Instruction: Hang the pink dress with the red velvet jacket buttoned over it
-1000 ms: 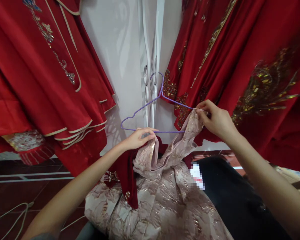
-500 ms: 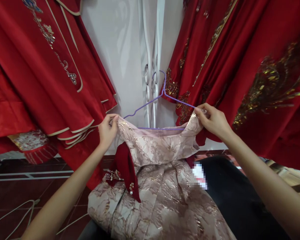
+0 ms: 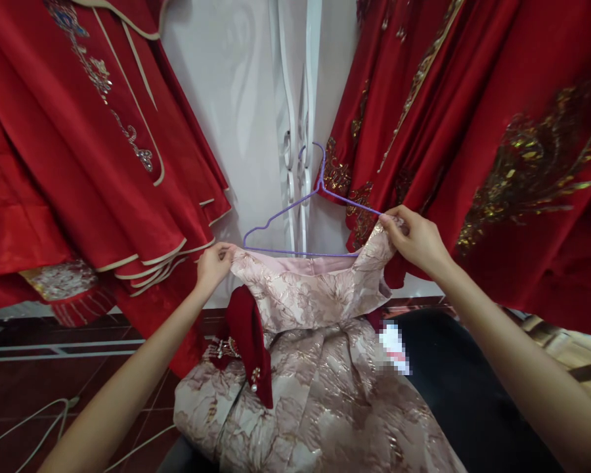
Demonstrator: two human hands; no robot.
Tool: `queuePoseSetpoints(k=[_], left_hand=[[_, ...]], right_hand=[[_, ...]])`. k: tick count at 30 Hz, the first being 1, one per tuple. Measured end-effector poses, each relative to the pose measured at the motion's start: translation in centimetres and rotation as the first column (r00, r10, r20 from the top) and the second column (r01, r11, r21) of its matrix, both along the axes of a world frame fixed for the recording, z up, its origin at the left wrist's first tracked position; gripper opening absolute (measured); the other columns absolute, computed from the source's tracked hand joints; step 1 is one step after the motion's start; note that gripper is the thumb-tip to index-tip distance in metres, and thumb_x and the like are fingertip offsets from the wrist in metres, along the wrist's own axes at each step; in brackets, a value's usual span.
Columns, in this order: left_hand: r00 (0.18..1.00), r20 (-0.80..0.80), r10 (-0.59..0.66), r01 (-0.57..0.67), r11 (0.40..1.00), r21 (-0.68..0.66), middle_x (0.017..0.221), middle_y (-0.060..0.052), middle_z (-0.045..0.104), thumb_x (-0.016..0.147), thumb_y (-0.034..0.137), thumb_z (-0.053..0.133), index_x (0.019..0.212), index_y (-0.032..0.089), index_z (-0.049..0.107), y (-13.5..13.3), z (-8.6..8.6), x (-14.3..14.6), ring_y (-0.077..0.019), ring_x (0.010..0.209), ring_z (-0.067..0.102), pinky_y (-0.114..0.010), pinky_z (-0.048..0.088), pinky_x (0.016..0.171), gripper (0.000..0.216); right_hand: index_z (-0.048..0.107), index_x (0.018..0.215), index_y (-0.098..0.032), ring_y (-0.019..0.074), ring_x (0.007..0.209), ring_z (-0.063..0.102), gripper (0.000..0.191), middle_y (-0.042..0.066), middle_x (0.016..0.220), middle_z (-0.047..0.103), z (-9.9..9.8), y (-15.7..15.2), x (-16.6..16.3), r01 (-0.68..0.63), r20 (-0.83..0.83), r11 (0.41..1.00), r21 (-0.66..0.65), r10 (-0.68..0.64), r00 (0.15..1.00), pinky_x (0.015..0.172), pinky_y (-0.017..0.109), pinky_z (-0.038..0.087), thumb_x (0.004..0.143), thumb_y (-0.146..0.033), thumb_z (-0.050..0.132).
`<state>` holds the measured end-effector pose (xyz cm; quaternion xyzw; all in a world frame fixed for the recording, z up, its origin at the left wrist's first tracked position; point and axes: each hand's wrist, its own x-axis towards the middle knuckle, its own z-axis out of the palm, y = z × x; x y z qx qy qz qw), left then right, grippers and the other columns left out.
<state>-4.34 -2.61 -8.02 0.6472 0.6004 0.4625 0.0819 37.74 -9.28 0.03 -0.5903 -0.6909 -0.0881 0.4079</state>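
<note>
A pale pink brocade dress (image 3: 315,368) with gold flower pattern hangs down in front of me. My left hand (image 3: 213,264) pinches its left shoulder edge, just below the left end of a purple wire hanger (image 3: 295,203). My right hand (image 3: 414,236) is closed on the dress's right shoulder together with the hanger's right arm. The neckline is stretched between my hands along the hanger's bottom bar. A dark red velvet piece (image 3: 249,341) with pearl trim droops from the dress front.
Red embroidered garments hang on the left (image 3: 79,144) and on the right (image 3: 473,131). A white wall with a white ornate metal frame (image 3: 298,98) stands behind the hanger. Dark tiled floor (image 3: 54,368) with a pale cord (image 3: 24,427) lies at lower left.
My left hand moved left from the bunched fabric at the middle and pulled the dress's left shoulder out toward the hanger's left end. The neckline is now spread flat. My right hand stayed.
</note>
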Motion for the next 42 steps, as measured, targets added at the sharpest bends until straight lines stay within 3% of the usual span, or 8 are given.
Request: queuePoseSetpoints(k=[8,14,20,23,27,31,35,42], left_hand=[[0.982,0.121,-0.141,0.129,0.986,0.105,0.092,-0.009,0.073,0.080,0.042,0.058,0.092,0.016,0.069,0.6,0.3,0.4,-0.0221,0.086,0.068,-0.031,0.052,0.081,0.030],[0.917,0.276,-0.289,0.235,0.949,0.211,0.096,-0.010,0.073,0.078,0.046,0.063,0.092,0.014,0.070,0.7,3.2,2.6,-0.0215,0.090,0.067,-0.031,0.050,0.085,0.036],[0.877,0.050,-0.478,0.458,0.863,0.215,0.100,-0.009,0.073,0.082,0.047,0.061,0.101,0.015,0.071,0.7,7.7,6.6,-0.0210,0.091,0.065,-0.031,0.049,0.084,0.039],[0.925,-0.084,-0.370,0.378,0.884,0.276,0.109,-0.009,0.068,0.085,0.044,0.056,0.108,0.017,0.067,-0.3,8.3,7.0,-0.0204,0.096,0.062,-0.034,0.045,0.089,0.036],[0.989,-0.146,0.004,0.067,0.878,0.474,0.085,-0.005,0.064,0.084,0.042,0.057,0.080,0.018,0.060,-5.7,6.0,6.8,-0.0174,0.076,0.055,-0.035,0.041,0.079,0.024],[0.672,-0.672,-0.311,0.436,0.900,0.021,0.060,-0.001,0.056,0.074,0.058,0.060,0.056,0.019,0.052,-14.2,0.8,7.4,-0.0174,0.066,0.049,-0.039,0.036,0.075,0.044],[0.471,-0.811,-0.348,0.360,0.915,-0.183,0.071,-0.008,0.065,0.077,0.039,0.057,0.067,0.016,0.063,-17.7,-2.8,6.9,-0.0237,0.076,0.056,-0.041,0.036,0.078,0.026],[0.904,-0.356,-0.236,0.113,0.936,-0.335,0.073,-0.003,0.069,0.080,0.049,0.051,0.076,0.021,0.067,-7.9,0.6,-0.8,-0.0201,0.068,0.061,-0.030,0.041,0.066,0.032]], right_hand=[[0.061,0.089,-0.023,0.0227,0.070,0.062,0.025,0.006,0.080,0.069,-0.3,0.3,0.2,-0.032,-0.020,0.999,0.024,0.033,0.999,0.064,0.031,0.041,0.089,-0.045,0.048],[0.061,0.089,-0.024,0.0220,0.069,0.062,0.027,0.004,0.077,0.068,-0.1,0.2,0.0,-0.063,-0.036,0.997,-0.034,0.062,0.997,0.065,0.031,0.042,0.088,-0.047,0.047],[0.061,0.090,-0.025,0.0218,0.069,0.061,0.028,0.003,0.075,0.066,-0.3,0.3,0.2,-0.076,-0.081,0.994,-0.078,0.070,0.994,0.066,0.032,0.043,0.088,-0.049,0.046],[0.061,0.090,-0.025,0.0223,0.070,0.062,0.029,0.003,0.076,0.066,-0.4,0.4,0.4,-0.077,-0.075,0.994,-0.074,0.072,0.995,0.068,0.033,0.043,0.088,-0.050,0.046],[0.061,0.090,-0.025,0.0224,0.071,0.062,0.028,0.003,0.076,0.066,-0.5,0.5,0.3,-0.068,-0.073,0.995,-0.066,0.063,0.995,0.069,0.033,0.043,0.088,-0.049,0.046],[0.061,0.089,-0.025,0.0218,0.070,0.061,0.027,0.003,0.076,0.067,-0.5,0.5,0.2,-0.081,-0.076,0.995,-0.064,0.076,0.994,0.070,0.033,0.043,0.088,-0.048,0.046],[0.060,0.089,-0.025,0.0217,0.070,0.061,0.027,0.003,0.076,0.066,-0.3,0.4,0.2,-0.067,-0.068,0.996,-0.060,0.063,0.996,0.068,0.032,0.043,0.088,-0.048,0.046],[0.057,0.085,-0.025,0.0202,0.068,0.059,0.026,0.001,0.072,0.063,-0.3,0.4,0.2,-0.067,-0.095,0.994,-0.091,0.058,0.994,0.066,0.030,0.041,0.087,-0.049,0.046]])
